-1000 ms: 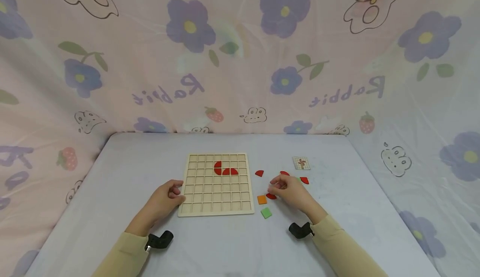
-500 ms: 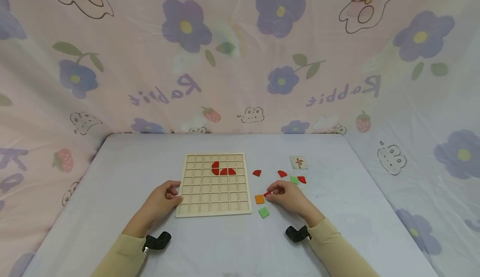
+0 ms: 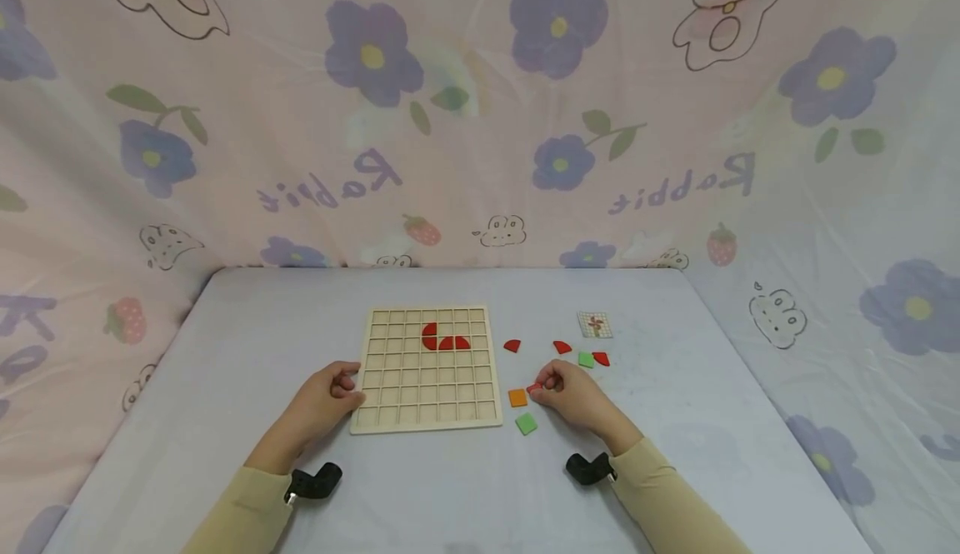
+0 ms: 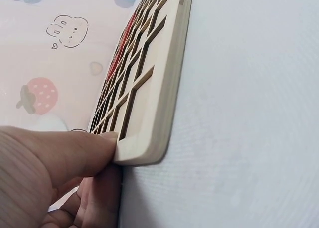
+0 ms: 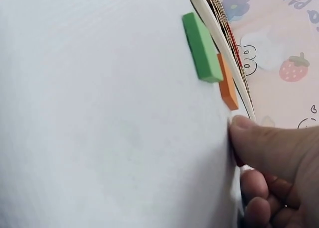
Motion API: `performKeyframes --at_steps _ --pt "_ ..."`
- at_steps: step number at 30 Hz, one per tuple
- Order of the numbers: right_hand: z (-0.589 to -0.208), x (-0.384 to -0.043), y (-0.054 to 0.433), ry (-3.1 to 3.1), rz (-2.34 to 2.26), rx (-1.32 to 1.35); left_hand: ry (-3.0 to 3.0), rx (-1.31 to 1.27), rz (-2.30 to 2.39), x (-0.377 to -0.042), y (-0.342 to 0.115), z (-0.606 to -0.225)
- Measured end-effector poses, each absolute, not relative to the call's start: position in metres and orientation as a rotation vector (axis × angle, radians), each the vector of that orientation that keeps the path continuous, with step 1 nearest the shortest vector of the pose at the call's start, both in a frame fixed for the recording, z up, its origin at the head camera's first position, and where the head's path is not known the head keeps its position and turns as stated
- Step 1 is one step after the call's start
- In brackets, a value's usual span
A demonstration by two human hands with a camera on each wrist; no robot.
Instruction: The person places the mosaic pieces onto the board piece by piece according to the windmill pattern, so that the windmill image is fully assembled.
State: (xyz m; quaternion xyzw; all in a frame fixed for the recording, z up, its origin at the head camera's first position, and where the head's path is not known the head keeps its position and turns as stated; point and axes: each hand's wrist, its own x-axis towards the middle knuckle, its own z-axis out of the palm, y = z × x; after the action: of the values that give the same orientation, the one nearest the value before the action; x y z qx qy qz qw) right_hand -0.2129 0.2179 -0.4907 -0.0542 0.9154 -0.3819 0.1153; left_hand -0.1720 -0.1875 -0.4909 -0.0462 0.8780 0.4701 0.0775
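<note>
A square wooden grid board lies on the table with several red quarter-circle pieces set in its cells. My left hand holds the board's left edge; in the left wrist view the thumb rests on the rim near a corner, with the other fingers bent below. Right of the board, my right hand pinches a red quarter-circle tile between thumb and fingers. In the right wrist view, the thumb covers most of that tile. An orange square tile lies just left of these fingertips.
A green square tile lies nearer me, and another green tile sits beyond the right hand. Loose red quarter-circles are scattered there. A small pattern card lies at the back right. A printed cloth hangs behind the table.
My right fingers have lifted and tilted the red tile, which lay flat under the fingertips a second ago. The left hand stays at the board, and the whole view has shifted slightly.
</note>
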Motion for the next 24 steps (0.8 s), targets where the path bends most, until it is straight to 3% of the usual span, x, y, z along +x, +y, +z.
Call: performKeyframes --at_steps 15,24 --pt "-0.478 -0.218 0.207 2.713 -1.097 -0.13 2.623 -0.152 1.415 -0.172 -0.188 -0.49" --pt "-0.469 -0.228 0.172 2.661 -1.199 -0.244 2.625 -0.127 1.441 -0.172 -0.189 -0.491"
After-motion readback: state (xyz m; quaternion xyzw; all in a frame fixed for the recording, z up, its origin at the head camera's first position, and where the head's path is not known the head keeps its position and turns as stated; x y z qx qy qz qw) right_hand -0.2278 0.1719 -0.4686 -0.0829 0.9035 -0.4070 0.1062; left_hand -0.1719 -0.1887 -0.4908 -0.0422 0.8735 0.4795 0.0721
